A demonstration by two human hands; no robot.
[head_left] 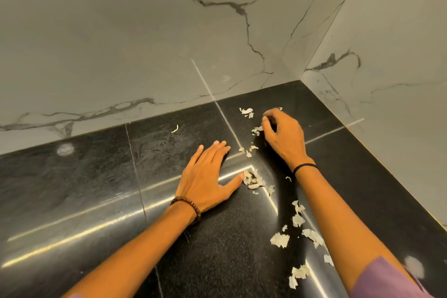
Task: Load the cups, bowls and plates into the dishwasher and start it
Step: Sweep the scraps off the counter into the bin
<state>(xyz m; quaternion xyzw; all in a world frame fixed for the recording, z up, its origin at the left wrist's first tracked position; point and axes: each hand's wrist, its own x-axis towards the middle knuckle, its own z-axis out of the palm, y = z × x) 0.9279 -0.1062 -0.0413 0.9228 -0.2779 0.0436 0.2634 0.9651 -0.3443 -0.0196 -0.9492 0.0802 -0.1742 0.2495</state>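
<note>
No cups, bowls, plates or dishwasher are in view. My left hand (pixel 205 174) lies flat on the black stone counter (pixel 96 189), fingers together, thumb touching a small heap of pale peel scraps (pixel 254 180). My right hand (pixel 281 135) is farther back near the corner, fingers curled down over more scraps (pixel 256 130); whether it grips any is hidden. A beaded bracelet is on my left wrist and a black band on my right.
White marble walls (pixel 145 43) close the counter at the back and on the right, meeting in a corner. Several more peel scraps (pixel 280 239) trail along the counter toward me under my right forearm. One lone scrap (pixel 174 128) lies near the back wall.
</note>
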